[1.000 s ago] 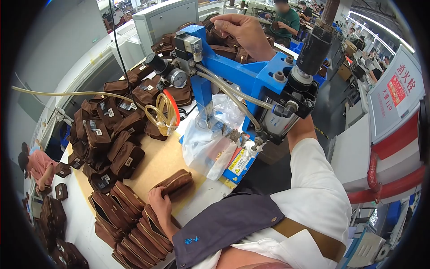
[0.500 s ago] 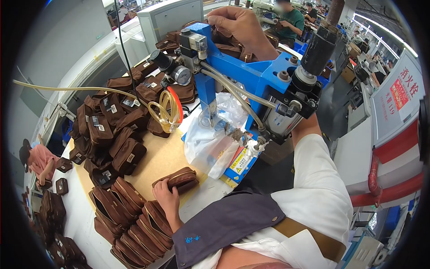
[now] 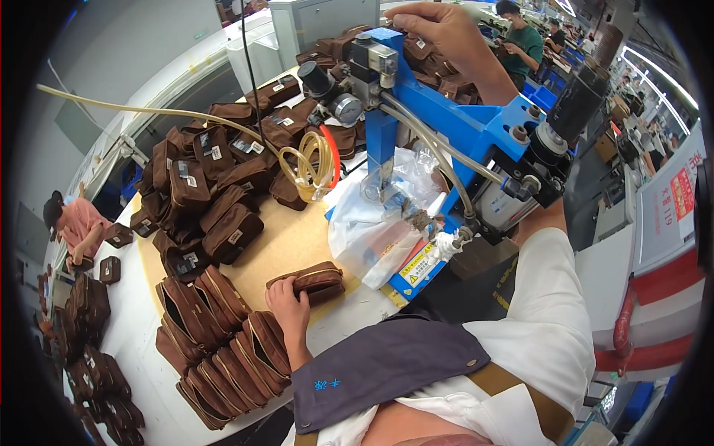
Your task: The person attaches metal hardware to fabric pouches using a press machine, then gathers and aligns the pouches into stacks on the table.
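My left hand (image 3: 288, 303) is closed over the near left end of a brown zip pouch (image 3: 321, 281), which lies on the tan board with its zipper upward. Behind the blue pneumatic press (image 3: 454, 111), my right arm reaches up. My right hand (image 3: 440, 28) shows above the press frame, fingers bent and drawn together; whatever they hold, if anything, cannot be made out. Brown pouches (image 3: 439, 73) lie heaped beyond that hand. Beside my left hand, several brown pouches with gold zippers (image 3: 230, 364) stand in tight rows, some partly unzipped.
A big heap of labelled brown pouches (image 3: 212, 175) covers the table's far left. Coiled yellow air hose (image 3: 309, 171) and a pressure gauge (image 3: 346, 109) hang at the press. White plastic wrapping (image 3: 372, 230) surrounds its lower part. A co-worker in pink (image 3: 82, 227) sits at left.
My view has turned, so the scene sits further right in the picture. My left hand stays on the pouch, and my right hand remains above the press.
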`<act>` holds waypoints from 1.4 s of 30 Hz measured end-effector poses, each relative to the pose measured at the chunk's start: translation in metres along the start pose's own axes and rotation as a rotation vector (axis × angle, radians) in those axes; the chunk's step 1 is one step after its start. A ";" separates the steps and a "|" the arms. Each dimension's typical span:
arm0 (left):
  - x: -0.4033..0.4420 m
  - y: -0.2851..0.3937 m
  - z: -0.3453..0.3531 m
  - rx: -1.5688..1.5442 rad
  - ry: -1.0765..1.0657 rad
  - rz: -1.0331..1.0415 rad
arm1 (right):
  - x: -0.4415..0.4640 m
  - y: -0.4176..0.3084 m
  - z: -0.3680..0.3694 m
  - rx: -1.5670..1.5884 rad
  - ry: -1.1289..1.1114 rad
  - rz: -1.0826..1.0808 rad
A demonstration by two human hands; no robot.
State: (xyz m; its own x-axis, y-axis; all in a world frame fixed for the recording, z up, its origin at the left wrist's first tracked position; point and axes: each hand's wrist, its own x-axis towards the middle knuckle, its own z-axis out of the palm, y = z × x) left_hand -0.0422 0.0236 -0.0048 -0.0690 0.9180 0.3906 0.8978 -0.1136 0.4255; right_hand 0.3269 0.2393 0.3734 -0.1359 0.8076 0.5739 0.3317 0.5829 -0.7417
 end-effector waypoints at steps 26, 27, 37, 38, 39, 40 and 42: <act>0.001 0.000 0.001 0.006 0.000 -0.006 | 0.007 0.016 -0.011 -0.420 -0.136 -0.339; 0.001 0.000 0.000 0.005 0.000 -0.006 | 0.006 0.012 -0.013 -0.435 -0.151 -0.335; 0.001 0.001 -0.002 -0.014 -0.065 -0.046 | 0.005 0.010 -0.012 -0.542 -0.285 -0.474; 0.001 -0.001 0.000 -0.007 -0.066 -0.037 | 0.005 0.010 -0.012 -0.529 -0.280 -0.463; 0.001 -0.002 0.000 0.000 -0.068 -0.028 | 0.004 0.011 -0.011 -0.516 -0.274 -0.451; 0.001 -0.003 0.000 0.007 -0.072 -0.018 | 0.003 0.012 -0.009 -0.504 -0.268 -0.438; -0.001 0.007 -0.008 0.004 -0.075 -0.053 | 0.000 0.015 -0.010 -0.412 -0.232 -0.449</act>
State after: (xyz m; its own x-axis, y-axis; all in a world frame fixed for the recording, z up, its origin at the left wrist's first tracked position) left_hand -0.0392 0.0189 0.0048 -0.0839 0.9485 0.3054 0.8954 -0.0627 0.4408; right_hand 0.3410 0.2472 0.3664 -0.5275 0.5183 0.6731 0.5198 0.8236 -0.2269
